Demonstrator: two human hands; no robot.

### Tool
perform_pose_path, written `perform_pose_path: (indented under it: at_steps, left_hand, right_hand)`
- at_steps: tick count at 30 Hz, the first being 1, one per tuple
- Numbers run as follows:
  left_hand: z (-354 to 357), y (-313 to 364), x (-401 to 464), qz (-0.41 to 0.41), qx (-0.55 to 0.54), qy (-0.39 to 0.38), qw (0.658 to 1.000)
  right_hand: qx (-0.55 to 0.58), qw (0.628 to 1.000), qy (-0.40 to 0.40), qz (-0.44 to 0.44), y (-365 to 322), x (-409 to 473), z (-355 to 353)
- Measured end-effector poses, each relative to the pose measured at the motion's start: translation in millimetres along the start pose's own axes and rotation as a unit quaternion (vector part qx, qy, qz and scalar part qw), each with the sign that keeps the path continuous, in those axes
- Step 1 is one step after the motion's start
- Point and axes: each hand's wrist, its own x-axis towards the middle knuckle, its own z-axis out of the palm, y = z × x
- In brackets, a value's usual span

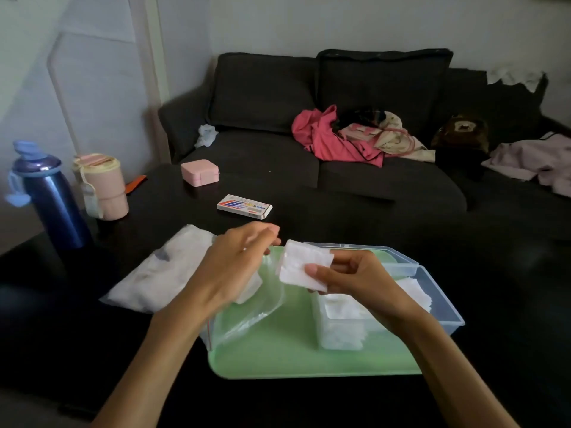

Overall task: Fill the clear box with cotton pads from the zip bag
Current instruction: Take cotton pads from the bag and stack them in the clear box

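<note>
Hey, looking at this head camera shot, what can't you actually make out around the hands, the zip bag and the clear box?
Head view only:
- Left hand: fingertips motion-blurred; whether it holds anything is unclear.
- Zip bag: the left hand covers its opening, so the pads left inside cannot be counted.
- Clear box: right hand and its stack of cotton pads hide part of the inside.

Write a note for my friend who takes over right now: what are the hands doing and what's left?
Right hand: pinches a stack of cotton pads above the clear box.
Left hand: at the mouth of the zip bag, blurred; some pads seem to be under its fingers.
The box and bag sit on the green tray; the lid lies behind.
Done: some pads already in the box.
Left: drop this stack in, then bring more from the bag.
</note>
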Motion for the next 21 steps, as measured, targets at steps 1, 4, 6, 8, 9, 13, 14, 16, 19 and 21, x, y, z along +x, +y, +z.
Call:
perform_pose_path:
  at_steps: [1, 4, 6, 8, 9, 13, 14, 16, 19, 21]
  left_hand:
    - [5.8, 2.0, -0.9, -0.002, 0.009, -0.022, 1.0]
    - [24.0, 0.6, -0.4, -0.025, -0.008, -0.081, 0.996]
    - [36.1, -1.4, 1.1, -0.031, -0.042, -0.092, 0.994]
    - [49.7, -2.9, 4.7, -0.028, -0.08, -0.078, 0.993]
    - [53.2, -2.9, 5.3, -0.025, -0.091, -0.068, 0.993]
    - [75.7, -1.2, 9.1, -0.021, -0.093, -0.076, 0.993]
    - [82.1, -0.3, 10.0, -0.018, -0.091, -0.083, 0.992]
    - [91.7, -1.5, 10.9, 0.011, -0.054, -0.088, 0.995]
    - [97.7, -6.7, 12.7, 0.122, 0.149, -0.112, 0.975]
    - [99.8, -12.3, 14.4, 0.182, 0.246, -0.146, 0.941]
  right_hand:
    - [0.0, 1.0, 0.002, 0.005, 0.2, -1.6, -4.2]
    - [0.006, 1.0, 0.02, 0.017, 3.7, -5.8, -13.6]
    - [0.018, 0.998, 0.042, 0.032, 7.8, -6.7, -19.1]
    - [0.035, 0.996, 0.057, 0.052, 12.7, -8.3, -27.8]
    - [0.053, 0.995, 0.06, 0.061, 12.5, -8.5, -30.5]
    - [0.121, 0.986, 0.087, 0.075, 13.0, -13.7, -47.6]
    - [0.11, 0.985, 0.105, 0.077, 14.0, -15.2, -52.3]
    - [0.076, 0.982, 0.148, 0.094, 17.5, -17.0, -60.0]
    - [0.027, 0.972, 0.181, 0.147, 22.6, -18.7, -74.7]
    - [-0.033, 0.967, 0.153, 0.203, 26.5, -18.2, -85.0]
